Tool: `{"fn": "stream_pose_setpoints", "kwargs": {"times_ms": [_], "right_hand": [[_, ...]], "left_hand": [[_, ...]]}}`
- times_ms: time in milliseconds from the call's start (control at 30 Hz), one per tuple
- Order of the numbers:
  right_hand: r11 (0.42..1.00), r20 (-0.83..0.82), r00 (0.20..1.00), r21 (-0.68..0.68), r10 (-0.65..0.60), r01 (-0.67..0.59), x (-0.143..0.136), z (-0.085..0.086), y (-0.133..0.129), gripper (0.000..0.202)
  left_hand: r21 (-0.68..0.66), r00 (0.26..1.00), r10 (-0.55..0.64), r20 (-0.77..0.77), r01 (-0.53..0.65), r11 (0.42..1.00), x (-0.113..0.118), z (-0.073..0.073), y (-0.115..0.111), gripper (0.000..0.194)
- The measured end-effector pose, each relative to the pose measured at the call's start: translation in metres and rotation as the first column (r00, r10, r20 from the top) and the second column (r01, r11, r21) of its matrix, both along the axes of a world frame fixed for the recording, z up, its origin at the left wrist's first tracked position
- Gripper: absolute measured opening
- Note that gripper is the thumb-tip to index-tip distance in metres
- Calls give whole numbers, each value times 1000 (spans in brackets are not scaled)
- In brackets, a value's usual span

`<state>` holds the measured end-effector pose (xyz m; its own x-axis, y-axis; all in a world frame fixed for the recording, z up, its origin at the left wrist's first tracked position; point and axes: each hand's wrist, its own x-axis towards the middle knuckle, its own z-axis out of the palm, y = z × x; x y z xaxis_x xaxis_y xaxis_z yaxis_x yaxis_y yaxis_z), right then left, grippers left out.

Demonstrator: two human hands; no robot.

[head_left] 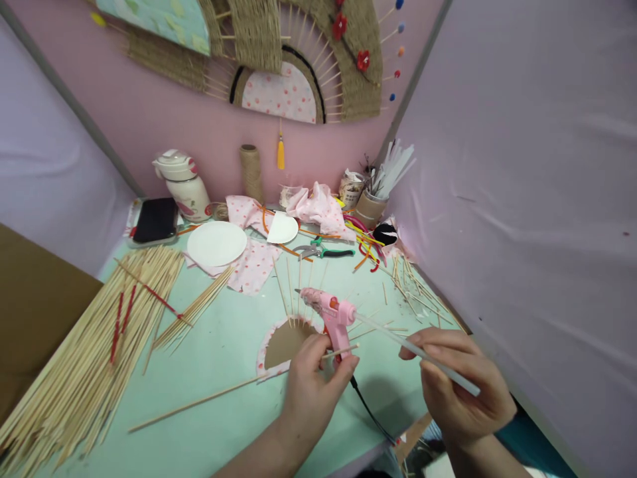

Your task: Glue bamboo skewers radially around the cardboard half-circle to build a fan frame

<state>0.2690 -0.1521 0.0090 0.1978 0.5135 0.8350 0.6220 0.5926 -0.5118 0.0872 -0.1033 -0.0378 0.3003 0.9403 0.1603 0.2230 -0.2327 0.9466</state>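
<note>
My left hand [316, 378] is closed around the handle of a pink hot glue gun [341, 322], its nozzle pointing left. The same hand also pinches a long thin bamboo stick [194, 403] that slants down to the left. With closed fingers, my right hand [460, 382] holds a translucent glue stick [418, 348], whose far end meets the back of the gun. Partly hidden behind the gun and my left hand lies a half-round cardboard piece [283, 346] with a pink dotted fabric edge. Several thin sticks [288, 285] fan out from its curved side.
A large pile of bamboo sticks [94, 332] covers the left side. Pruning shears [338, 253], a white disc [217, 243] and dotted fabric [256, 265] lie farther back. A bottle [189, 192], twine roll [251, 174] and cup of glue sticks [371, 207] stand by the wall. The gun's cord [371, 411] trails downward.
</note>
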Motion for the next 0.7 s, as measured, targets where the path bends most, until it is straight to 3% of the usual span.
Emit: {"fn": "stream_pose_setpoints", "kwargs": {"times_ms": [100, 200, 267, 333, 467, 567, 700], "right_hand": [[998, -82, 996, -56, 36, -41, -7, -5, 5, 25], [961, -227, 971, -242, 78, -133, -17, -11, 11, 17], [893, -363, 928, -389, 80, -229, -23, -15, 14, 16], [788, -458, 886, -516, 78, -337, -28, -19, 16, 23], [590, -497, 858, -657, 129, -470, -32, -23, 18, 32], [527, -498, 851, -685, 166, -503, -33, -24, 19, 35], [495, -486, 856, -708, 176, -504, -34, -23, 20, 27]], "left_hand": [[1, 1000, -4, -5, 4, 1000, 0, 0, -2, 15], [47, 1000, -23, -6, 24, 999, 0, -1, -6, 15], [90, 1000, -29, -8, 30, 996, 0, -1, -7, 17], [129, 999, -43, -11, 44, 991, 1, -1, -8, 18], [195, 998, -63, -32, 68, 978, 1, -2, -8, 17], [254, 997, -43, -62, 57, 965, 2, -3, -9, 17], [304, 992, -28, -124, 65, 951, 3, -6, -8, 19]]}}
